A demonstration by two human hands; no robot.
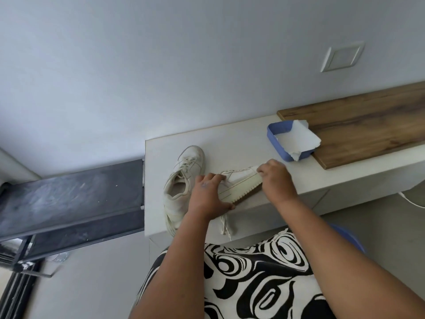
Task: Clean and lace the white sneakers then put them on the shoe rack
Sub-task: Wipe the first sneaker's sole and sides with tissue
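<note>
A white sneaker (239, 184) is held on its side between both hands on a pale counter (230, 134).

From the head view, its cream ridged sole and brown tread are turned toward the person; the left hand (207, 194) is curled round its heel end, the right hand (276, 178) round its toe end. A loose lace (226, 223) is draped over the counter's edge. A second sneaker (181, 183) is set upright just beside it. A blue tray (276, 139) lined with white paper (296, 139) is seen near a wooden board (368, 125), below a grey wall (161, 65).

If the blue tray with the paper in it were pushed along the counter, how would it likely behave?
The blue tray looks like thin plastic, so probably light and apt to slide on the smooth counter. It is low and wide, so unlikely to tip. The loose paper overhanging its rim would probably shift or flop.
</note>
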